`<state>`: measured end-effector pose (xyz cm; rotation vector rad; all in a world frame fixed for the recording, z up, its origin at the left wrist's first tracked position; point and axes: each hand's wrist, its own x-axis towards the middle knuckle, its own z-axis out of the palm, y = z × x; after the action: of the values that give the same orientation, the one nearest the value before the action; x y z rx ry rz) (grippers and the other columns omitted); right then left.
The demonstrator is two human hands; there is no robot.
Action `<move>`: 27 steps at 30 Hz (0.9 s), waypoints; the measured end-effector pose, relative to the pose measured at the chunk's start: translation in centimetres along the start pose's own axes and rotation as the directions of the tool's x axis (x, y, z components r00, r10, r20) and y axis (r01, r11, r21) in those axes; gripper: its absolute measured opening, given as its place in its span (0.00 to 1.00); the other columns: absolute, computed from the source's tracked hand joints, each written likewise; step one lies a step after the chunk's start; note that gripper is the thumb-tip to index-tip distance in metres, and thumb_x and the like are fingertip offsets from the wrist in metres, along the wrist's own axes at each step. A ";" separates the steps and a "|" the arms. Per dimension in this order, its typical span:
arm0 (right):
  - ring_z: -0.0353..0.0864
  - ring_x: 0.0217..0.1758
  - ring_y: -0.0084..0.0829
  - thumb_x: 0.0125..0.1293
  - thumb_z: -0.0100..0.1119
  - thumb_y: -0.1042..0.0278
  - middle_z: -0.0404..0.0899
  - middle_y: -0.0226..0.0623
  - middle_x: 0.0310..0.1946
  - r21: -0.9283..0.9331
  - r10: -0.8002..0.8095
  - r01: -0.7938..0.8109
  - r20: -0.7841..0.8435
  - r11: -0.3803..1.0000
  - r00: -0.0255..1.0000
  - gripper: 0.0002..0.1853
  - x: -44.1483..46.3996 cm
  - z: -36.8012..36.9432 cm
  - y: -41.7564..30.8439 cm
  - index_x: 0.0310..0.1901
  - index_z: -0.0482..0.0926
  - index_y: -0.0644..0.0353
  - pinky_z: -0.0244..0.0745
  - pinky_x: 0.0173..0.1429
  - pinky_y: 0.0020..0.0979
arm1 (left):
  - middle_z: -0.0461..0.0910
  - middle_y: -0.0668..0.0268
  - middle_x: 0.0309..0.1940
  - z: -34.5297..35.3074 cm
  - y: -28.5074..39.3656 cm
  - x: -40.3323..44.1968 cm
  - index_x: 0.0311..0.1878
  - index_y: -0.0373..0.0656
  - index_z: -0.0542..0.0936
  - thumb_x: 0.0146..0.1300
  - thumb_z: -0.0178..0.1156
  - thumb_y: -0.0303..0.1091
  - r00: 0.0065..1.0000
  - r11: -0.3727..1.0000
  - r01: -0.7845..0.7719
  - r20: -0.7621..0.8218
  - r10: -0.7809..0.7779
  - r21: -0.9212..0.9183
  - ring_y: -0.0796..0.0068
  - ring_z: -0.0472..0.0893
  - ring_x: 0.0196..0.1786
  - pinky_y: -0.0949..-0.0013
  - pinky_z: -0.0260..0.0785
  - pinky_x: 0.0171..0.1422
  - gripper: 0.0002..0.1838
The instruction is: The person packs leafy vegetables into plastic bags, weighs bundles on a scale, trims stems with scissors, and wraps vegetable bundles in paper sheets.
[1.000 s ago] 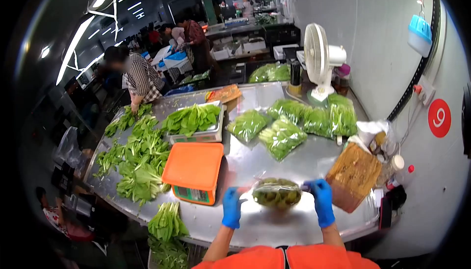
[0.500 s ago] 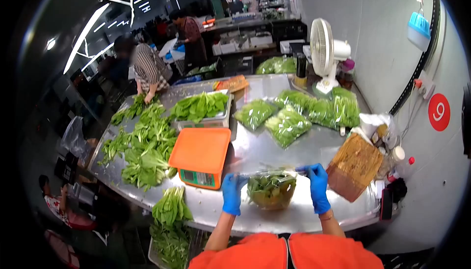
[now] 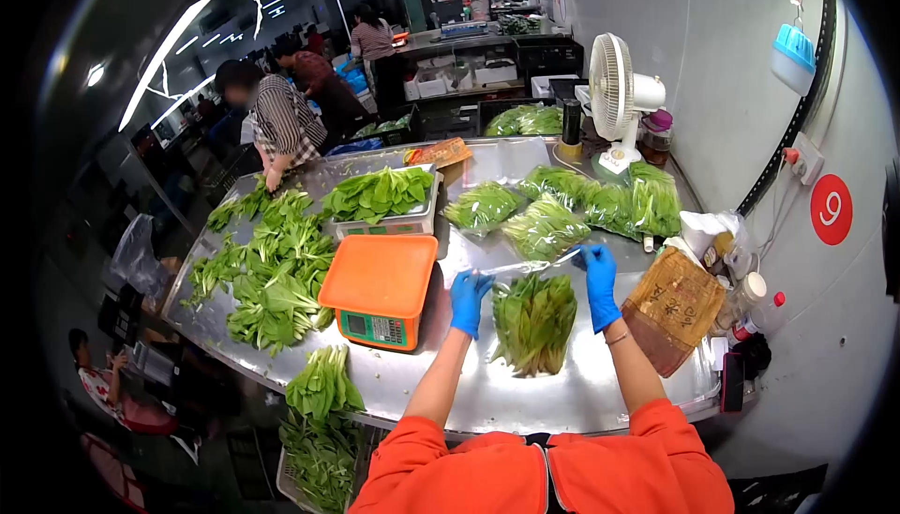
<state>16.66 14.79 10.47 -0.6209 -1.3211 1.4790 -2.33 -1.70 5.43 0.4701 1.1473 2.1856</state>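
Observation:
In blue gloves, my left hand (image 3: 466, 302) and my right hand (image 3: 602, 285) each pinch one end of the gathered top edge of a clear plastic bag of leafy greens (image 3: 534, 325). The plastic is stretched taut between them, and the greens hang below it over the metal table (image 3: 469, 387). Left of my left hand stands an orange-topped digital scale (image 3: 380, 277). Beyond the bag lie several filled bags of greens (image 3: 546, 227). A worn wooden block (image 3: 677, 306) is close to my right hand on its right side.
Loose greens (image 3: 281, 275) cover the table's left side, and more sit on a second scale (image 3: 382, 225). A white fan (image 3: 614, 92) stands at the back right. Bottles and jars (image 3: 750, 298) line the right edge. A co-worker in a striped top (image 3: 286, 120) handles greens across the table.
Both hands have moved up and away from me with the bag. Its greens now hang long and flat, where before they looked bunched. The co-worker behind has leaned over.

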 end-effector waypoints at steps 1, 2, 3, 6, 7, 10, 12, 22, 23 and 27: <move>0.78 0.29 0.25 0.62 0.51 0.71 0.77 0.36 0.27 0.015 -0.021 0.021 0.005 1.000 1.000 0.06 0.5 -0.4 -0.4 0.31 0.71 0.64 0.76 0.37 0.27 | 0.75 0.58 0.31 0.8 0.4 0.5 0.37 0.37 0.69 0.62 0.51 0.30 1.000 0.997 -0.027 -0.003 0.028 0.066 0.65 0.79 0.37 0.66 0.74 0.46 0.06; 0.79 0.31 0.26 0.63 0.50 0.71 0.78 0.37 0.28 0.031 -0.041 0.040 0.009 0.999 0.999 0.06 0.9 -0.8 -0.7 0.31 0.71 0.64 0.77 0.38 0.28 | 0.75 0.58 0.31 1.4 0.8 0.9 0.37 0.37 0.69 0.62 0.51 0.30 1.000 0.998 -0.026 -0.004 0.026 0.065 0.65 0.79 0.37 0.66 0.74 0.46 0.06; 0.79 0.31 0.27 0.63 0.50 0.72 0.77 0.37 0.27 0.033 -0.061 0.061 0.006 0.998 0.998 0.05 1.1 -1.3 -0.8 0.31 0.71 0.64 0.76 0.39 0.28 | 0.76 0.58 0.31 2.1 1.4 0.9 0.37 0.37 0.69 0.62 0.50 0.30 0.999 0.997 -0.028 0.032 0.026 0.069 0.64 0.79 0.37 0.66 0.74 0.45 0.06; 0.79 0.32 0.29 0.62 0.51 0.72 0.77 0.38 0.28 0.114 -0.038 0.042 -0.038 0.993 0.999 0.05 -2.4 -0.9 -6.3 0.31 0.70 0.64 0.76 0.42 0.29 | 0.76 0.56 0.32 4.3 4.3 -1.8 0.38 0.37 0.69 0.62 0.50 0.29 0.997 0.997 -0.038 0.068 0.033 0.066 0.64 0.80 0.36 0.67 0.74 0.44 0.06; 0.79 0.32 0.30 0.62 0.51 0.73 0.77 0.39 0.28 0.088 -0.052 0.057 -0.052 0.994 0.997 0.05 -3.9 -0.9 -8.1 0.31 0.70 0.65 0.76 0.43 0.30 | 0.76 0.57 0.32 4.8 5.7 -3.5 0.38 0.37 0.69 0.62 0.50 0.30 0.995 0.992 -0.065 0.077 0.056 0.110 0.64 0.80 0.36 0.67 0.74 0.44 0.06; 0.79 0.35 0.30 0.62 0.49 0.75 0.78 0.42 0.31 0.075 -0.078 0.082 -0.057 0.994 0.995 0.04 -8.9 -2.2 -10.5 0.31 0.70 0.66 0.74 0.44 0.28 | 0.75 0.60 0.32 4.6 8.2 -8.5 0.36 0.37 0.70 0.61 0.52 0.32 0.993 0.989 0.006 0.114 -0.024 0.150 0.66 0.79 0.37 0.68 0.73 0.42 0.07; 0.78 0.36 0.29 0.62 0.49 0.76 0.78 0.41 0.31 0.007 -0.036 0.036 -0.019 0.999 0.999 0.04 -9.5 -2.7 -8.6 0.30 0.70 0.66 0.73 0.45 0.27 | 0.71 0.65 0.31 3.5 8.3 -8.8 0.33 0.40 0.69 0.61 0.52 0.30 0.981 0.982 0.086 0.158 -0.112 0.166 0.72 0.76 0.35 0.66 0.73 0.40 0.05; 0.75 0.35 0.24 0.60 0.49 0.80 0.76 0.37 0.29 -0.181 -0.084 0.087 0.023 0.980 0.996 0.05 -10.8 0.0 -10.7 0.27 0.71 0.66 0.70 0.45 0.25 | 0.75 0.62 0.31 3.7 10.4 -10.1 0.33 0.37 0.70 0.61 0.51 0.29 0.999 0.995 -0.047 0.024 0.045 0.088 0.67 0.79 0.35 0.72 0.75 0.32 0.05; 0.76 0.35 0.27 0.60 0.48 0.80 0.77 0.39 0.30 -0.218 -0.146 0.166 0.107 0.962 0.984 0.05 -12.4 -0.6 -10.1 0.27 0.70 0.66 0.71 0.46 0.28 | 0.75 0.61 0.31 3.5 10.8 -11.2 0.33 0.38 0.70 0.62 0.51 0.29 0.996 0.966 -0.077 0.059 0.065 0.248 0.67 0.80 0.35 0.71 0.74 0.33 0.05; 0.78 0.37 0.32 0.60 0.49 0.80 0.78 0.41 0.31 -0.084 -0.032 0.044 0.137 0.996 0.990 0.07 -12.4 -0.2 -11.2 0.25 0.67 0.64 0.72 0.49 0.32 | 0.76 0.61 0.33 3.1 12.6 -12.1 0.33 0.39 0.70 0.60 0.52 0.28 1.000 0.975 0.017 0.022 -0.022 0.220 0.72 0.79 0.35 0.70 0.73 0.35 0.03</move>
<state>25.03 2.40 17.85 -0.5560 -1.5005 1.4600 3.92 -13.32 17.34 0.5754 1.3818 2.0400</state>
